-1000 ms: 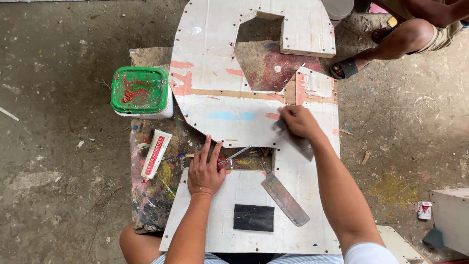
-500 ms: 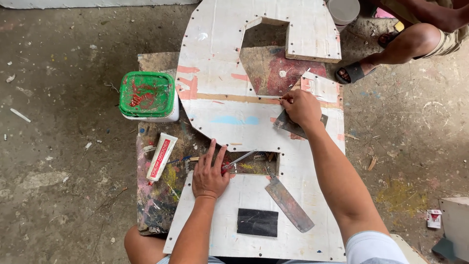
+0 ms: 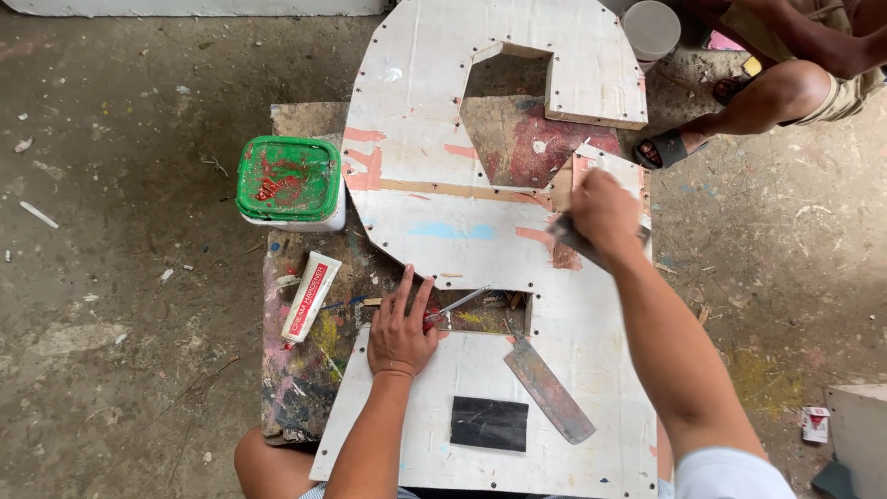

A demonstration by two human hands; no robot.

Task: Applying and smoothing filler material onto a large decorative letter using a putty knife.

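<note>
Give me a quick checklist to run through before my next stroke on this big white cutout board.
1. Left hand flat on the white board, steadying it: ok.
2. Right hand gripping the scraper: ok.
3. Scraper blade touching the board: cannot tell, hand hides it.
4. Spare putty knife and black pad clear of the work spot: ok.
5. Green-lidded tub closed: ok.
6. Another person's sandalled foot near the board's far edge: not ok.
</note>
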